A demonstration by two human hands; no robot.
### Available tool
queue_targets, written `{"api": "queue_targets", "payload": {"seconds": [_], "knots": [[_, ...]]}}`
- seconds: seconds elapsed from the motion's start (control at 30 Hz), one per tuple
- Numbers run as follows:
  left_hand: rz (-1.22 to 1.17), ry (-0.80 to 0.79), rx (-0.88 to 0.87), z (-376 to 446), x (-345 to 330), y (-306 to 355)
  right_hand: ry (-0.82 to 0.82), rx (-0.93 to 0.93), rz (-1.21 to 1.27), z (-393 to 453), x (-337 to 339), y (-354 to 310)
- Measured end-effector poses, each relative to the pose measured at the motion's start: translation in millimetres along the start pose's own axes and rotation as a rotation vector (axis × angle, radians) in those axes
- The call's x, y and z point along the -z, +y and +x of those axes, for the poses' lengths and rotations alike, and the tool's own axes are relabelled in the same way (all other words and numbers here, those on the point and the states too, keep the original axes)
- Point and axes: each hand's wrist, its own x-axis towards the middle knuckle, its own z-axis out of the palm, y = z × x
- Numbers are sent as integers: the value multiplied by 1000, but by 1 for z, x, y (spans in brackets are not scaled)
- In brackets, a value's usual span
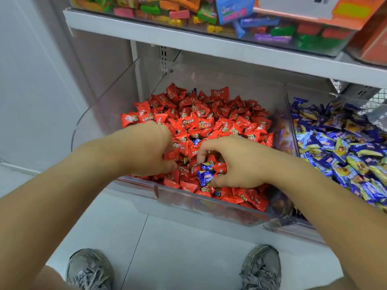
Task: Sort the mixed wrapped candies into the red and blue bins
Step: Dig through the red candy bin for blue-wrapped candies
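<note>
While red bin (209,208) brims red candies (201,120), right hand (236,162) grip pinches blue candy (206,176); left hand (146,149) grip unclear.

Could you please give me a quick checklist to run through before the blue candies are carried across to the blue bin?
1. Right hand holds blue foil-wrapped candies: ok, fingers curl round them.
2. No red candy caught in that grip: not ok, a red wrapped candy lies against the fingers.
3. Left hand out of the way: not ok, it digs in the red pile beside the right hand.
4. Clear plastic bin of blue and gold candies open for the drop: ok.
5. Clear plastic bin of red candies free of other blue strays: not ok, a blue wrapped candy shows further back.
</note>
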Motion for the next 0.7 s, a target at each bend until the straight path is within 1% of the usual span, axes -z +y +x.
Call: {"api": "queue_targets", "payload": {"seconds": [0.07,0.1,0.13,0.23,0.3,0.37,0.43,0.5,0.6,0.7], "knots": [[12,126,-26,-2,1,-1,70,13,90,-2,4,0],[-64,185,-50,-3,1,2,119,17,157,-2,6,1],[-184,204,-49,-5,2,8,163,24,234,-1,7,1],[-621,93,36,-11,6,26,246,41,444,3,7,1],[-854,37,42,-12,3,29,273,54,573,4,8,-2],[-1057,2,46,-13,1,28,284,60,633,3,8,-3],[-1215,-11,71,-12,-1,25,307,38,631,2,9,-3],[-1283,12,127,-9,-4,22,315,1,643,1,10,0],[-1230,73,190,-6,-6,17,287,-31,626,-3,10,3],[-1172,57,221,-6,-8,11,225,-27,559,-9,12,4]]}}
